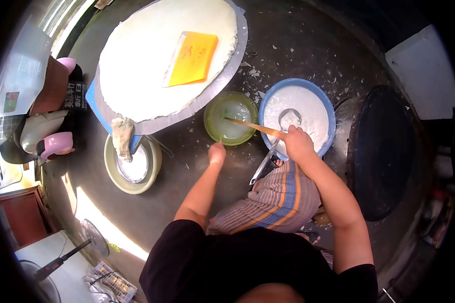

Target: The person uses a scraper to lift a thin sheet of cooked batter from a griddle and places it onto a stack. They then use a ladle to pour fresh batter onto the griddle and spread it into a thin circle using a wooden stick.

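My right hand (297,143) is closed around the end of a long flat wooden stick (254,126). The stick's far tip reaches over a green bowl (213,119) of cloudy liquid. Under and beyond that hand is a blue basin (331,112) of white batter, with a round ladle (289,117) in it and its metal handle over the rim. My left hand (217,153) is closed just below the green bowl's near rim; whether it holds anything is hidden.
Upper left, a large round tray (240,50) bears a white sheet and a yellow packet (193,58). Below it are a cloth (122,137) and a pale basin (109,166). A big dark round lid (381,151) stands at right. Pink-clad feet (57,144) are at left.
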### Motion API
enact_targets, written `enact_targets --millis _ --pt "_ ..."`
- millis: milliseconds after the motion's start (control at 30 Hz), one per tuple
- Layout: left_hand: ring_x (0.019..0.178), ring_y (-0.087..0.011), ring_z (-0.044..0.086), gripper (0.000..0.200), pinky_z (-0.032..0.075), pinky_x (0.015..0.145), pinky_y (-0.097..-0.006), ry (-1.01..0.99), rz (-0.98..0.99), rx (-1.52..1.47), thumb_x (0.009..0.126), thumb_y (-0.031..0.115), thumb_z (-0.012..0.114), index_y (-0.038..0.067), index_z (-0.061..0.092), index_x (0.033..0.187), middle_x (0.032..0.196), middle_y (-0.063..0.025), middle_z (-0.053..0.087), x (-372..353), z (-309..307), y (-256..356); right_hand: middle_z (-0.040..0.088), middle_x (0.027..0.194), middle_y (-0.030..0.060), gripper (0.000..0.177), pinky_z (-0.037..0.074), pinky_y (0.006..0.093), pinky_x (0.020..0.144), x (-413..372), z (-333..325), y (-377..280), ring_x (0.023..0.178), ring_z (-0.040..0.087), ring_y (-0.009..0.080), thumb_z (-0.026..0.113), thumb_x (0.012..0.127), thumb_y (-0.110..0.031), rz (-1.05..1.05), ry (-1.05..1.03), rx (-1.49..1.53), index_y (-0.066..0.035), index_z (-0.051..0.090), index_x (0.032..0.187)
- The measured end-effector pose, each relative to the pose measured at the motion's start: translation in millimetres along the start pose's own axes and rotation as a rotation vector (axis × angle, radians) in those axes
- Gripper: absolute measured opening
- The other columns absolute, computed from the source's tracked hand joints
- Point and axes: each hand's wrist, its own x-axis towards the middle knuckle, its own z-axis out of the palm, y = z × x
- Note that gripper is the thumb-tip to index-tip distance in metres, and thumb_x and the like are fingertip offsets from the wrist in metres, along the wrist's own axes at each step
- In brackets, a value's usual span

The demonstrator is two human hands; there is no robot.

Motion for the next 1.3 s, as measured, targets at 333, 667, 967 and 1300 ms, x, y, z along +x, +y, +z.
enact_targets --millis 333,667,967,1300 --pt "0.056 -0.0212 0.055 0.025 0.043 0.055 -0.0329 -0.068 0.016 -0.326 0.084 0.020 0.046 0.000 0.060 0.075 0.061 -0.0124 0.057 -63.1 -28.6 56.3 0.055 0.055 0.0054 0.029 0.038 0.0247 0.036 16.5 12.0 7.7 0.038 0.047 0.0100 0.044 0.085 -0.012 0.291 -0.368 0.621 -0.014 0.057 0.111" --pt "0.079 -0.0336 0.056 0.032 0.042 0.075 -0.0391 -0.025 0.054 0.155 0.085 0.029 0.046 0.000 0.059 0.089 0.077 -0.0201 0.059 -37.0 -11.4 33.8 0.060 0.073 0.0148 0.025 0.045 0.0326 0.057 -81.8 -20.7 59.9 0.058 0.059 0.0243 0.050 0.080 -0.016 0.246 0.018 0.519 -0.011 0.060 0.103" --pt "0.072 -0.0248 0.055 0.038 0.046 0.069 -0.0363 -1.143 -0.490 -0.829 0.089 0.035 0.039 0.000 0.049 0.100 0.077 -0.0127 0.056 -83.0 -22.2 151.4 0.055 0.063 0.0021 0.028 0.038 0.0184 0.042 -195.7 0.0 76.7 0.049 0.047 0.0040 0.047 0.085 -0.004 0.541 0.231 1.191 -0.005 0.055 0.111" --pt "0.045 -0.0135 0.043 0.025 0.035 0.038 -0.0260 -0.845 -0.262 -0.541 0.088 0.024 0.042 0.001 0.049 0.080 0.064 -0.0077 0.049 -94.0 -41.5 208.6 0.055 0.065 0.0007 0.030 0.035 0.0157 0.040 -329.6 14.8 77.3 0.045 0.043 0.0028 0.048 0.085 -0.006 0.750 0.506 1.337 -0.005 0.052 0.115"
